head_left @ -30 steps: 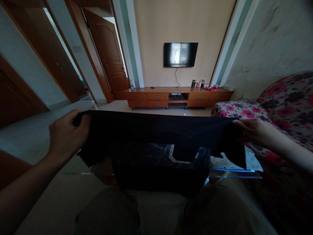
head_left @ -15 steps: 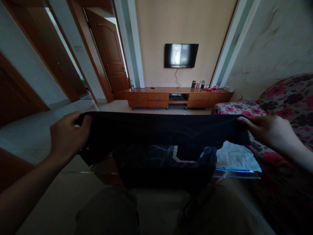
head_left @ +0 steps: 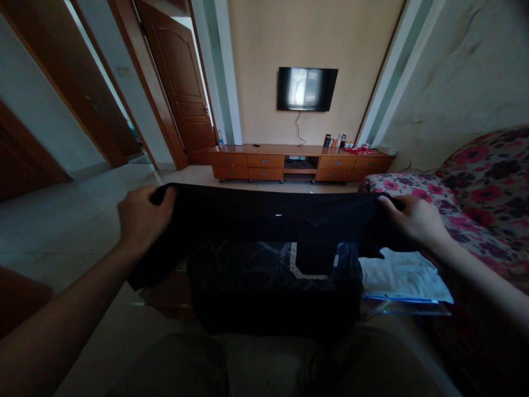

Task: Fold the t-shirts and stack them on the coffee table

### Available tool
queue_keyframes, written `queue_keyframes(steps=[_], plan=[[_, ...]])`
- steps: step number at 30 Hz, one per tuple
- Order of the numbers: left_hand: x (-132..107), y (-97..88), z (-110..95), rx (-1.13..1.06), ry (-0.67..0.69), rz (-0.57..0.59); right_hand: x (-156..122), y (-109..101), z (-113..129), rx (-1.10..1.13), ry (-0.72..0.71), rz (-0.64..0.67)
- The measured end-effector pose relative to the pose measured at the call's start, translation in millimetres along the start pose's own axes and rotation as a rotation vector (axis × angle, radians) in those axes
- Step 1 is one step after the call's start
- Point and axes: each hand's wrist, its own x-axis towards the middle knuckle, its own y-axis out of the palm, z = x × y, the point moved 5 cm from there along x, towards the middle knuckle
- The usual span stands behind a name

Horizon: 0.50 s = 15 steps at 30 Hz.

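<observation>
A black T-shirt point(head_left: 264, 220) with a dark patterned band and a pale outline on its front stretches between my two hands. My left hand point(head_left: 144, 215) is closed on its upper left part, thumb on top. At the upper right, my right hand point(head_left: 413, 218) pinches the cloth the same way. The shirt's lower part hangs toward my knees, over a glass-topped table point(head_left: 430, 309). On that table, just right of the shirt, lies a folded light-blue cloth point(head_left: 407, 275).
A sofa with a floral cover point(head_left: 479, 204) stands close on the right. Across the tiled floor is a long wooden cabinet point(head_left: 264, 161) with bottles and a red cloth on it, below a wall-mounted television point(head_left: 307, 89). A wooden door point(head_left: 177, 82) stands ajar at left.
Both hands have moved inward, closer to each other, still holding the shirt. The top edge sags slightly more, and a small white tag now shows near its middle.
</observation>
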Motion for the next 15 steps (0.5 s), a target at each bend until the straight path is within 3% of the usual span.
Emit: queue_keyframes(steps=[7, 12, 15], plan=[[15, 146.4, -6, 0.013, -0.07, 0.172, 60, 122, 19, 0.01, 0.06, 0.055], [6, 252.6, 1, 0.01, -0.103, 0.302, 89, 214, 22, -0.022, 0.049, 0.07], [-5, 305.8, 7, 0.045, -0.121, 0.362, 97, 261, 23, -0.045, 0.04, 0.104]])
